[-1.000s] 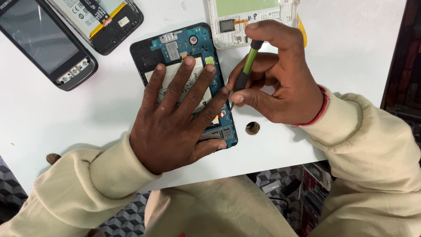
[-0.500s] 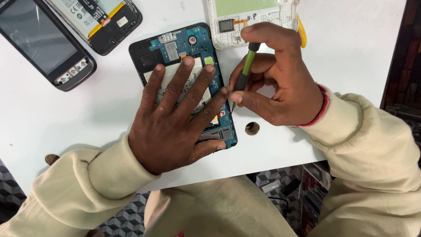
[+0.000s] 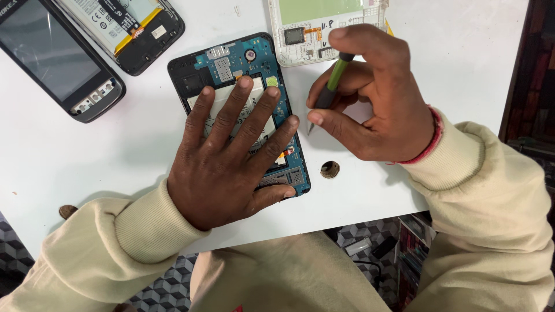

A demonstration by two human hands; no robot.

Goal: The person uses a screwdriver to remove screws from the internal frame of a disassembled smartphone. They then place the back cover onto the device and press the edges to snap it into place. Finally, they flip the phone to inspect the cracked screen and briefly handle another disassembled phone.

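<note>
opened phone (image 3: 248, 63) lies back-up on the white table (image 3: 87, 167), centre of view, w/ teal circuit board and pale battery exposed inside a black frame. left hand (image 3: 231, 156) lies flat on it, fingers spread, palm down over the lower half; it presses, grips nothing. right hand (image 3: 376, 104) sits just right of the phone, curled shut round a thin screwdriver (image 3: 332, 84) w/ green shaft and dark grip. tip points down at the table just beside the phone's right edge; contact w/ the surface prob. but not clear from this angle. small round brown disc (image 3: 330, 169) lies on the table below the right hand, near the phone's lower right corner. white phone frame (image 3: 300, 29) w/ green panel lies at top, partly behind the right hand. dark phone (image 3: 58, 63) w/ glossy screen at top left, another open phone (image 3: 133, 29) beside it. cream ribbed sleeves on both arms.
</note>
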